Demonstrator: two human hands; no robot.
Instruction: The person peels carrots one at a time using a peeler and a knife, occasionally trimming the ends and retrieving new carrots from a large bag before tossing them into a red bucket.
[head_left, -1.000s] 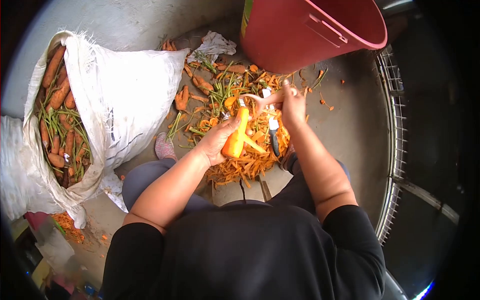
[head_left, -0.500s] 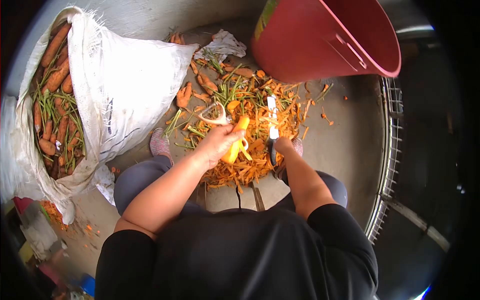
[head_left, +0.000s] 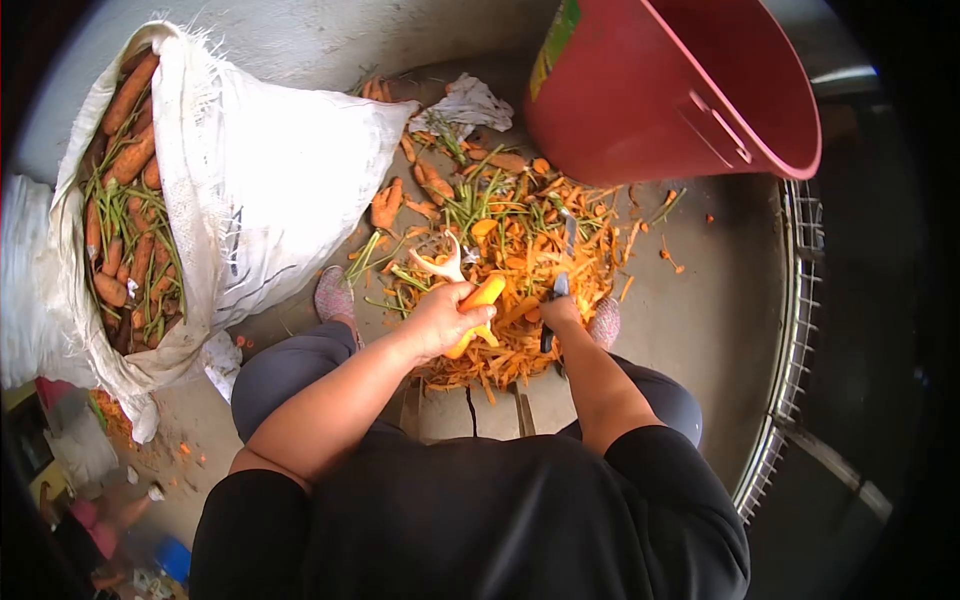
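A peeled, yellow-orange carrot [head_left: 485, 291] is gripped in my left hand [head_left: 440, 318], fingers wrapped round it. A pale Y-shaped peeler [head_left: 443, 262] juts out from the same hand, beyond the knuckles. My right hand [head_left: 562, 311] is closed on the dark handle of a knife [head_left: 570, 240], whose blade points away from me and is apart from the carrot. Under both hands spreads a heap of carrot peelings [head_left: 510, 355] mixed with green stems. Several unpeeled carrots [head_left: 386, 203] lie at the heap's far left edge.
To the left leans a white woven sack [head_left: 300, 150], its mouth showing carrots [head_left: 130, 160] and stems. A large red bucket [head_left: 640, 110] stands tilted in view at the back right. Crumpled white plastic [head_left: 465, 105] lies near the wall. A metal rack edge [head_left: 795, 300] borders the right side.
The knife has turned, its bright blade now darker and slanting slightly right, and my right hand has come a little nearer the carrot. My left hand keeps its hold. The whole view has shifted slightly.
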